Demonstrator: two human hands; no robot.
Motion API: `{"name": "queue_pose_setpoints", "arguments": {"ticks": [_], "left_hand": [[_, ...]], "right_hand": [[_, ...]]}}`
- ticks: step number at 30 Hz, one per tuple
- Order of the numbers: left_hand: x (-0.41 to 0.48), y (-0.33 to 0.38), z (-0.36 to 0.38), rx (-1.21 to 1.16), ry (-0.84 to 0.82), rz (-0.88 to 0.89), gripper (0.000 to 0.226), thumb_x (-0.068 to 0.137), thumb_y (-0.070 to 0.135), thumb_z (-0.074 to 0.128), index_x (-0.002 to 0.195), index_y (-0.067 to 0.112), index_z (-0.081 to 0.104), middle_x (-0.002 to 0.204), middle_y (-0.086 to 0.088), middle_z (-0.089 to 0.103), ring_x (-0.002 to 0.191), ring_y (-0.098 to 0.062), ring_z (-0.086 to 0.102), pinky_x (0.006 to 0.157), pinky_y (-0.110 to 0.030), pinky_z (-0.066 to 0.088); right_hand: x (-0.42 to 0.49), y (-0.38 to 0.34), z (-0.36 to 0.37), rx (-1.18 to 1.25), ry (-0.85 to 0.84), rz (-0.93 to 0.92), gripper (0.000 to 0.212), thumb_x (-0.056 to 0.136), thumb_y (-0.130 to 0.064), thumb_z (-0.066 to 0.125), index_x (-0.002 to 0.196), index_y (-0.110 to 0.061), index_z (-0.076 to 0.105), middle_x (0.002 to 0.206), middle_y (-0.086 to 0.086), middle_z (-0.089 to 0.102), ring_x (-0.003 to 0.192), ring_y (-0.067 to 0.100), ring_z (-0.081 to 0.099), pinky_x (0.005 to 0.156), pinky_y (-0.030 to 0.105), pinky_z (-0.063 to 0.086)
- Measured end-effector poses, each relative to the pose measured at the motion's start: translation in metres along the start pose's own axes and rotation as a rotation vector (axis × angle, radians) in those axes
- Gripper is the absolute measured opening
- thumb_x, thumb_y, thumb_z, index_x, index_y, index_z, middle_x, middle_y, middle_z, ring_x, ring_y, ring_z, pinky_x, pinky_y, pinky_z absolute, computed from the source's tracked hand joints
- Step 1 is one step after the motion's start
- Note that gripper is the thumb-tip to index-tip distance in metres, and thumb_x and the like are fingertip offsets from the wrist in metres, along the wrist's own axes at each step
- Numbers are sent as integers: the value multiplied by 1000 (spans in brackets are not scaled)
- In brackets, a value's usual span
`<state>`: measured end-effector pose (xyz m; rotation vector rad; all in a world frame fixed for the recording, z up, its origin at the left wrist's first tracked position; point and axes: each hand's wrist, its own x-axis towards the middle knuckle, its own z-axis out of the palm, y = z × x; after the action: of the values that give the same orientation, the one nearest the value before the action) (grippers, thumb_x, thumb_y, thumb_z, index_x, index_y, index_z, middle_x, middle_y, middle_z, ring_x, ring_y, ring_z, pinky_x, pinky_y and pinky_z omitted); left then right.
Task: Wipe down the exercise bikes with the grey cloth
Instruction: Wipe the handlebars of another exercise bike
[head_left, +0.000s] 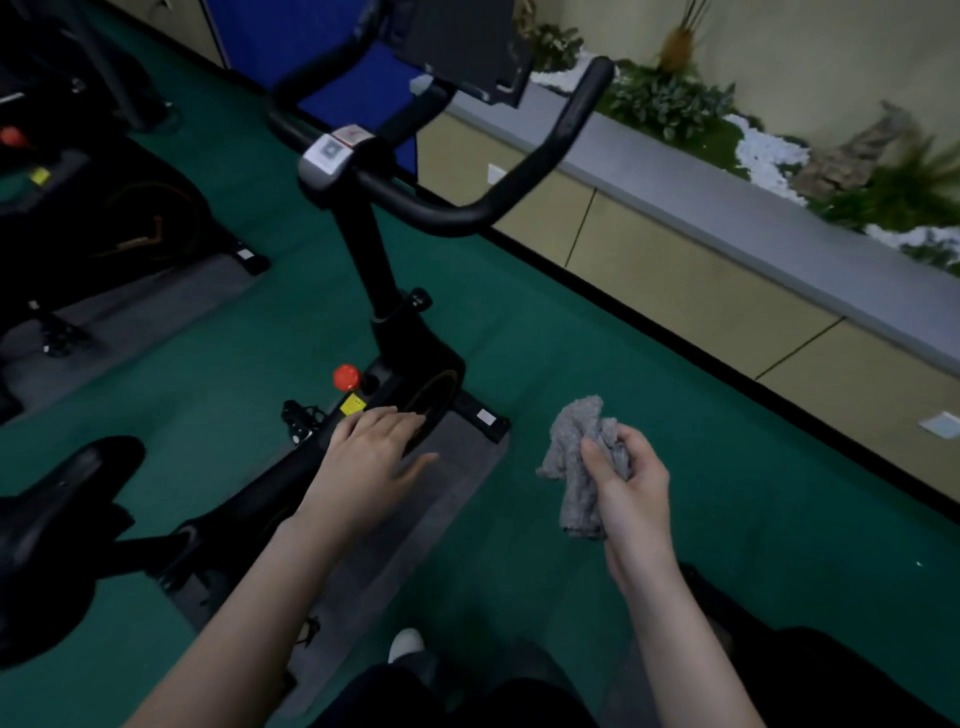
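Cloth: grey cloth (576, 457), bunched, in the air to the right of the nearest bike (374, 260), touching no part of it.
Right hand: right hand (631, 493) curled round the cloth's lower part, thumb across it.
Left hand: left hand (371, 457) flat, fingers straight and spread, holding nothing; over the frame (260, 493) beside the flywheel (431, 400), possibly resting on it, light too dim to be sure.
Nearest bike: handlebar (519, 182) and saddle (57, 499) untouched just now; no wipe marks to be made out.
Second bike: second bike (104, 218) at far left, well apart from both hands.
Progress: judged early or between strokes; no wiping under way; handlebar, saddle, frame and second bike probably all left to do.
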<state>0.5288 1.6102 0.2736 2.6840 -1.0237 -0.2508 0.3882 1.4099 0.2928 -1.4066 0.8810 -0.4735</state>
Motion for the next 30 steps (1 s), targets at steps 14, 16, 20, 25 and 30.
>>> {"name": "queue_pose_setpoints", "arguments": {"ticks": [14, 16, 20, 25, 30], "left_hand": [[43, -61, -19, -78, 128, -185, 48, 94, 45, 48, 136, 23, 48, 137, 8, 51, 131, -14, 40, 109, -31, 23], [51, -68, -19, -87, 119, -214, 49, 94, 47, 46, 138, 24, 45, 138, 8, 49, 130, -14, 40, 108, -31, 26], [62, -82, -20, -77, 78, -248, 51, 95, 49, 42, 140, 26, 40, 141, 9, 46, 131, -13, 38, 107, -29, 26], [68, -104, -24, -90, 71, -297, 53, 95, 52, 41, 140, 25, 39, 140, 6, 47, 131, -16, 39, 108, -31, 25], [81, -134, -29, -131, 59, -287, 56, 94, 53, 41, 143, 25, 34, 140, 5, 48, 130, -16, 40, 108, -32, 27]], "right_hand": [[71, -16, 78, -20, -201, -42, 14, 92, -8, 61, 100, -19, 64, 88, -8, 74, 80, 7, 70, 62, 15, 52], [84, -21, 92, -49, -248, -55, 14, 91, -10, 62, 100, -20, 65, 91, -7, 74, 84, 8, 70, 66, 18, 53], [103, -28, 116, -124, -318, -70, 16, 91, -12, 62, 105, -20, 63, 96, -3, 72, 88, 9, 69, 72, 22, 53], [109, -36, 144, -182, -347, -96, 17, 91, -14, 62, 106, -22, 63, 101, -2, 71, 91, 10, 68, 81, 31, 55], [107, -39, 181, -266, -320, -132, 18, 90, -19, 65, 105, -28, 61, 107, -11, 65, 101, 1, 61, 89, 24, 50]]}}
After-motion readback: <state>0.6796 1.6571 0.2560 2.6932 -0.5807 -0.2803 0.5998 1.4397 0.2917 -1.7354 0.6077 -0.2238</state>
